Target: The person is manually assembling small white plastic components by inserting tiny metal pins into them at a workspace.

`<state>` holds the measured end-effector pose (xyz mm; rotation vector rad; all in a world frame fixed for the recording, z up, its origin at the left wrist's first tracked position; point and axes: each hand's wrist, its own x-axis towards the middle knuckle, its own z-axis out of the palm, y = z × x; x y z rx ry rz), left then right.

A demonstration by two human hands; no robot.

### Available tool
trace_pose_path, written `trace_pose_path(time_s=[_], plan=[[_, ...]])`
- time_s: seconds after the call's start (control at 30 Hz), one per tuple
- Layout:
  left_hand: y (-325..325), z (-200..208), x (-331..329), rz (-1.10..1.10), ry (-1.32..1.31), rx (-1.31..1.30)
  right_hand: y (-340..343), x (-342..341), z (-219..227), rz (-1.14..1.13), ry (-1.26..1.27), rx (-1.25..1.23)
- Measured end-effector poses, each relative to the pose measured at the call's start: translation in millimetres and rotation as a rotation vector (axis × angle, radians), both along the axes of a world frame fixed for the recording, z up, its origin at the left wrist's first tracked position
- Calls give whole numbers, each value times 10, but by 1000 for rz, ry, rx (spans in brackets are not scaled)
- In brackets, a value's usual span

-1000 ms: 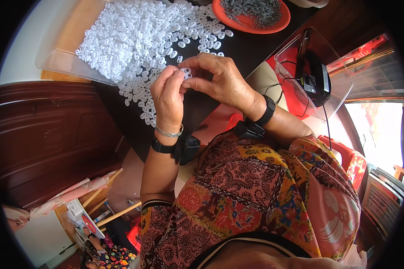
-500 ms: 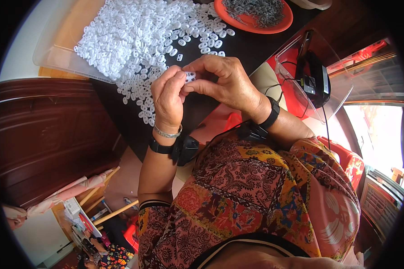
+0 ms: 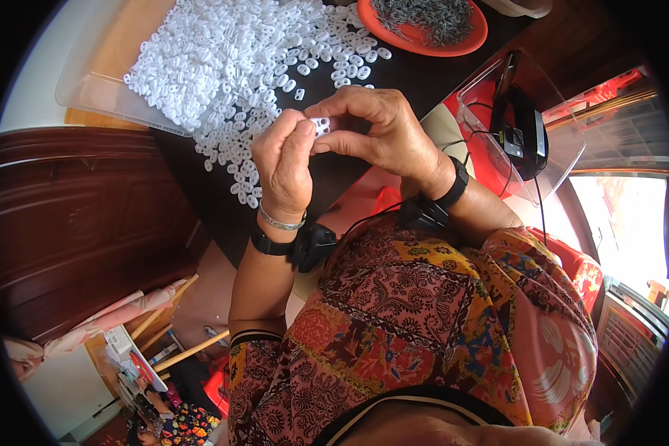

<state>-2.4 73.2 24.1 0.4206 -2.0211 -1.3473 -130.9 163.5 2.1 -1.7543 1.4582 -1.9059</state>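
A small white plastic piece with dark holes (image 3: 322,126) is held between both hands, just above the table's near edge. My left hand (image 3: 284,163) has its fingers curled round it, with the thumb along its side. From the other side, the thumb and forefinger of my right hand (image 3: 386,134) pinch at the same piece. Fingers cover part of it, so I cannot see whether anything sits in its holes. Just beyond my hands lies a big heap of loose white oval pieces with holes (image 3: 208,67), spilling over the black table (image 3: 409,78).
An orange-red plate (image 3: 430,50) of small grey metal pins (image 3: 442,22) stands at the far right of the table. A clear plastic tray (image 3: 89,97) lies under the heap's left side. To the right, a clear bin (image 3: 572,160) holds a black device (image 3: 526,137) with cables.
Both hands have shifted very slightly to the right with the white piece, and a bit more of it shows between the fingers. The grip looks much the same.
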Motion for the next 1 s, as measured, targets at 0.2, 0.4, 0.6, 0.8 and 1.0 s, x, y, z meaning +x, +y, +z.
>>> trace_pose_path(time_s=[0.2,0.4,0.6,0.8,1.0], plan=[[-50,8,8,-41,-63,142,-10,5,-13,88,-151,132],[-34,27,-6,-9,-70,226,20,27,63,287,-565,338],[-39,9,30,10,-95,126,-6,48,41,366,-657,348],[-37,26,70,-2,-94,264,37,104,112,263,-521,372],[15,55,44,37,-68,467,61,53,114,-12,39,192]])
